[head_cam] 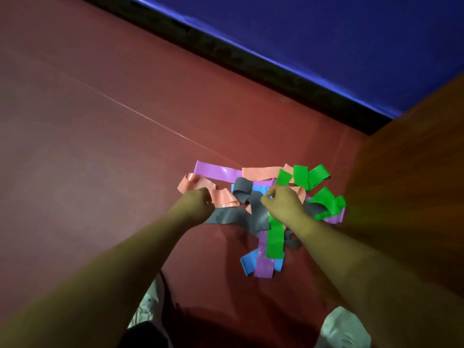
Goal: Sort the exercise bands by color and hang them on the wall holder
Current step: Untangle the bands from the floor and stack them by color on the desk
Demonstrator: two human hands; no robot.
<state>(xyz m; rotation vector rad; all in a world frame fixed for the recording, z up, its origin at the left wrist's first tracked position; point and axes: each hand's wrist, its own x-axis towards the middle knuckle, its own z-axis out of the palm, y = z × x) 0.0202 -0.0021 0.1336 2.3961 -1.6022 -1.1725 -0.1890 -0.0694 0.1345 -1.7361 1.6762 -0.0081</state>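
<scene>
Bands: heap of exercise bands (261,217) lying tangled on the red floor (100,121), right of centre, just beyond the person's shoes (339,325).
Left hand (198,202): fingers curled into a fist at the heap's left edge, where a peach band (223,198) meets a gray band (226,217); whether either is gripped cannot be told.
Right hand (283,204): fingers curled, thumb and forefinger closed together on the blue band (259,189) at the heap's middle.
Other colours: purple band (213,170) along the far side; green bands (301,175) at far right; one green strip (275,237) running toward the person under the right wrist.
Surroundings: black baseboard (251,61) and blue wall (351,33) at far; wooden panel (414,172) at right.
</scene>
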